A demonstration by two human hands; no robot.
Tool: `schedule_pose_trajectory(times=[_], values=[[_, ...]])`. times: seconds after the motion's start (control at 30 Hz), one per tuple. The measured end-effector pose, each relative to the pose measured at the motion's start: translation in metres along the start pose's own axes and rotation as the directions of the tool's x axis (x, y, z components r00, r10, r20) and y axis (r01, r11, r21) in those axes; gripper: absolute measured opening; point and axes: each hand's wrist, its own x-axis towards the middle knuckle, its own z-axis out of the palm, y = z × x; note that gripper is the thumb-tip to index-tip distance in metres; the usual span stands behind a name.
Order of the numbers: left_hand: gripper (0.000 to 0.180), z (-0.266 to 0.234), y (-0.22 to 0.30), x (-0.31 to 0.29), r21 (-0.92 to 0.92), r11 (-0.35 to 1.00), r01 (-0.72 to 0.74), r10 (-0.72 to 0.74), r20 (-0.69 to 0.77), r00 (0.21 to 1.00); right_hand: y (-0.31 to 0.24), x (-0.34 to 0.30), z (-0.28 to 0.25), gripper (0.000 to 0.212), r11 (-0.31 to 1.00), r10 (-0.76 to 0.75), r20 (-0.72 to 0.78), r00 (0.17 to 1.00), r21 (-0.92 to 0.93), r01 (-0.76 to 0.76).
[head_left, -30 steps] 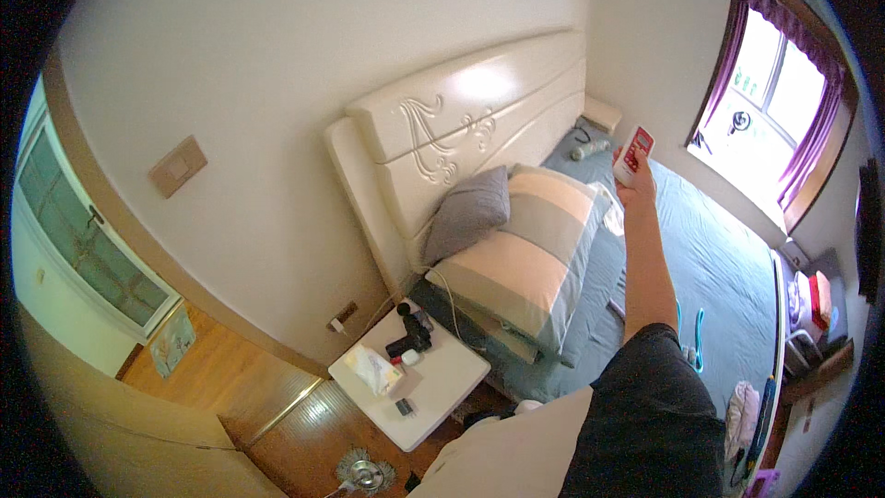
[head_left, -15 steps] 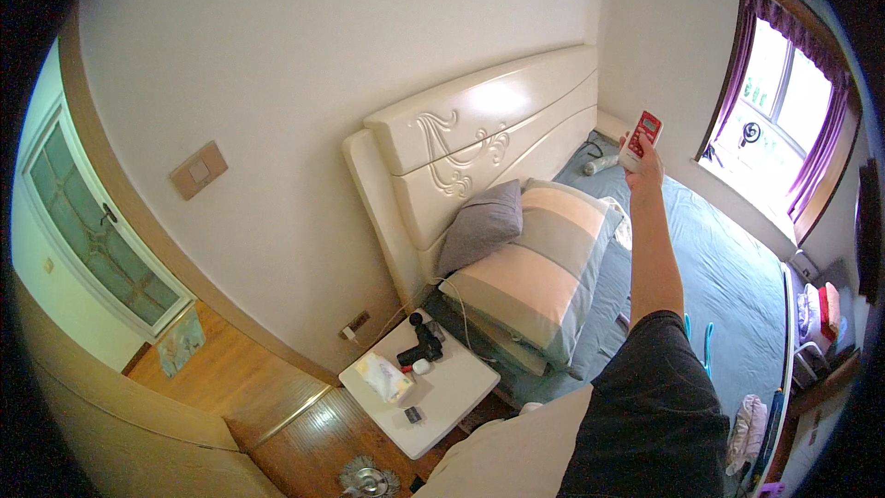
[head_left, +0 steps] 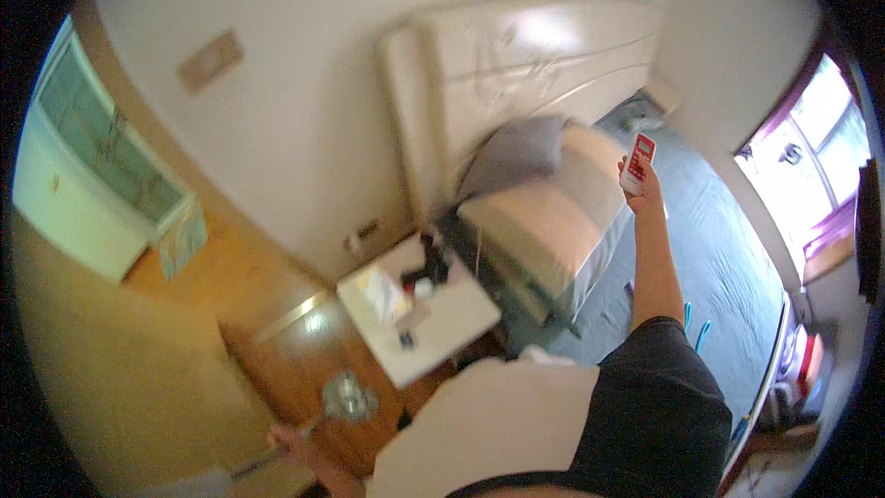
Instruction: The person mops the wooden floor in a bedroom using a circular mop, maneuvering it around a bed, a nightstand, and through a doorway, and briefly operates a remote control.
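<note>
My right hand [head_left: 648, 186] is raised over the bed, its fingers wrapped round a red and white remote control [head_left: 637, 164] with a small display. The remote points away from me, upright and slightly tilted. Low on the left, my left hand [head_left: 293, 447] shows blurred, closed round a thin pole. The pole seems to belong to a mop with a round, fringed grey head [head_left: 348, 397] resting on the wooden floor. Beyond the right hand lie a striped peach and grey pillow [head_left: 562, 221] and a grey cushion [head_left: 513, 157].
A white bedside table [head_left: 419, 355] carries a tissue pack [head_left: 383, 295] and a black device [head_left: 429, 263]. The cream headboard [head_left: 479, 65] stands against the wall. A blue sheet [head_left: 710, 231] covers the bed. At the right is a window [head_left: 811, 143], at the left a glazed door [head_left: 106, 143].
The view has shifted and blurred. My right hand still holds the remote, now lower in the picture and in front of the bed. My left hand and the pole have come into view.
</note>
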Motion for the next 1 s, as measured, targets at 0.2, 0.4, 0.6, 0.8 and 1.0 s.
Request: schedule_pose_trajectory(times=[0.2,0.4,0.6,0.8,1.0], values=[[0.021,-0.018,0.084,0.000,-0.545,0.778,0.313,-0.300,0.116,0.947,0.212,-0.075,-0.105,0.024,0.636,0.704,-0.181,0.687,-0.270,-0.723],[0.026,-0.010,0.114,0.001,-0.505,0.786,0.355,-0.386,0.047,0.921,0.333,-0.169,-0.081,0.019,0.233,0.905,-0.115,0.410,-0.673,-0.702],[0.024,0.001,0.118,-0.002,-0.535,0.794,0.287,-0.336,0.005,0.942,0.421,-0.177,-0.077,0.052,-0.061,0.884,-0.192,0.426,-0.951,-0.302],[0.027,0.007,0.137,0.003,-0.469,0.838,0.280,-0.295,0.042,0.955,0.487,-0.147,-0.071,0.047,-0.264,0.825,-0.227,0.517,-0.964,-0.002],[0.025,0.010,0.146,0.014,-0.488,0.825,0.285,-0.308,0.036,0.951,0.482,-0.148,-0.031,0.064,-0.224,0.828,-0.002,0.561,-0.918,0.327]])
